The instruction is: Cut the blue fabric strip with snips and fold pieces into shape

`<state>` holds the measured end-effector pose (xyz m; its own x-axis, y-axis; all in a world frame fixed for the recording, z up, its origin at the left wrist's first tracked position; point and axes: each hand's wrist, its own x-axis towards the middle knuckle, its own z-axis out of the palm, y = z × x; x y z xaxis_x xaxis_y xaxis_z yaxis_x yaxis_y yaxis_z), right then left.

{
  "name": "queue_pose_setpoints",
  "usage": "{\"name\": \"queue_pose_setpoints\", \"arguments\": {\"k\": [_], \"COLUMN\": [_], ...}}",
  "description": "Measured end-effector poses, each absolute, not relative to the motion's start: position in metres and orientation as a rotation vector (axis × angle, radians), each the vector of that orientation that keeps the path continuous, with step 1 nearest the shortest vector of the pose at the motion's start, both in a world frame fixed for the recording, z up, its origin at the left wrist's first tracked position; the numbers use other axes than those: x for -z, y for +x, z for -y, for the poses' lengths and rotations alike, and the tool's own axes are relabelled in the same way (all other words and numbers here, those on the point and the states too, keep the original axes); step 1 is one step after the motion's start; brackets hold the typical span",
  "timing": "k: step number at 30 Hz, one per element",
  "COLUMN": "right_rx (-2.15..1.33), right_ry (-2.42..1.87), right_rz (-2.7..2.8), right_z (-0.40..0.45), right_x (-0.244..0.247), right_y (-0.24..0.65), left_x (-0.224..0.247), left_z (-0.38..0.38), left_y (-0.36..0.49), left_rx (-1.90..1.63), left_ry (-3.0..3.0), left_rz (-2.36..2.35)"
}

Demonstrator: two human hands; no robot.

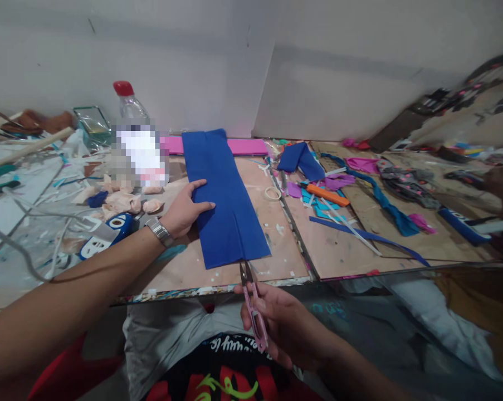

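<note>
A long blue sheet (223,184) of cloth-like material lies flat on the table, stretching away from me. My left hand (184,209) rests at its left side, with thumb and forefinger spread on the sheet; the other fingers are partly hidden. In my right hand (284,314) is a pair of scissors (255,314) with pink handles, just in front of the table edge. Their blades point away from me and meet the near edge of the blue sheet. From there a thin line, a cut or a crease, runs up into the sheet.
A pink strip (247,147) passes under the sheet's far end. Left stand a red-capped bottle (132,106) and a blue-white device (105,236) with a cable. A tape roll (272,193), orange cutter (327,195) and blue scraps (301,159) lie right. Another person's hand (502,184) shows far right.
</note>
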<state>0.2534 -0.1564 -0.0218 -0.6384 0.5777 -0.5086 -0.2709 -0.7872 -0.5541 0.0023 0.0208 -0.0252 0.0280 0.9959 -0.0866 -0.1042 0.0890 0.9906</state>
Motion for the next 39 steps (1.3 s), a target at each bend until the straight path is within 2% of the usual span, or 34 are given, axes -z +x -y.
{"name": "queue_pose_setpoints", "arguments": {"k": [23,39], "right_rx": [-2.173,-2.254], "right_ry": [-1.102,-1.042], "right_rz": [0.554,0.639], "right_z": [0.144,0.149], "right_x": [0.001,0.011], "right_y": [0.231,0.234], "left_x": [0.019,0.019], "left_z": [-0.014,-0.015], "left_y": [0.004,0.004], "left_rx": [-1.102,-1.105], "left_ry": [1.192,1.178], "left_rz": [-1.222,-1.233]}}
